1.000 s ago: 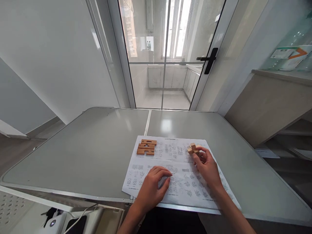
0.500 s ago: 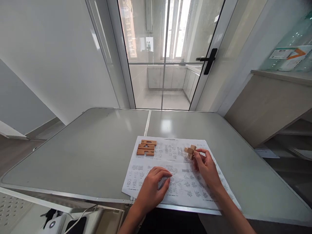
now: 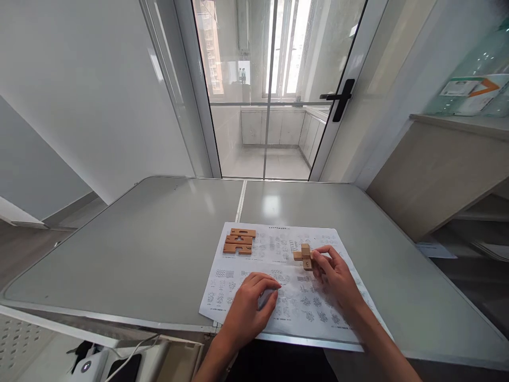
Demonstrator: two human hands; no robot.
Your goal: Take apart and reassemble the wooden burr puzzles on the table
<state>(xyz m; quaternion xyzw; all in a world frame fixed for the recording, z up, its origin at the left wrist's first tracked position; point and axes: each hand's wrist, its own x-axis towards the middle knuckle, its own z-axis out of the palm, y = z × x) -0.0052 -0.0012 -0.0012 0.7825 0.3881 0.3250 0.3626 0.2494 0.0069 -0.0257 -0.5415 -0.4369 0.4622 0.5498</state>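
Between the fingertips of my right hand (image 3: 334, 273) is a small wooden burr puzzle (image 3: 305, 257), made of crossed light-brown blocks with a dark mark on one end. It is over the right half of a printed instruction sheet (image 3: 274, 270). My left hand (image 3: 253, 300) rests on the sheet's lower part, fingers curved and apart from the thumb, with nothing visible in it. Three notched wooden puzzle pieces (image 3: 239, 241) lie in a stack of rows at the sheet's upper left, beyond my left hand. My fingers hide the right end of the puzzle.
The grey table (image 3: 131, 254) has a metal edge and a seam. Beyond it stands a glass door (image 3: 270, 90) with a black handle (image 3: 342, 100). Plastic bottles (image 3: 477, 85) sit on a shelf at right. At lower left are a white device (image 3: 89, 366) and a cable (image 3: 129, 358).
My right hand has turned the puzzle and brought it slightly left and nearer to me. The crossed blocks now face differently. My left hand and the three loose pieces have stayed put.
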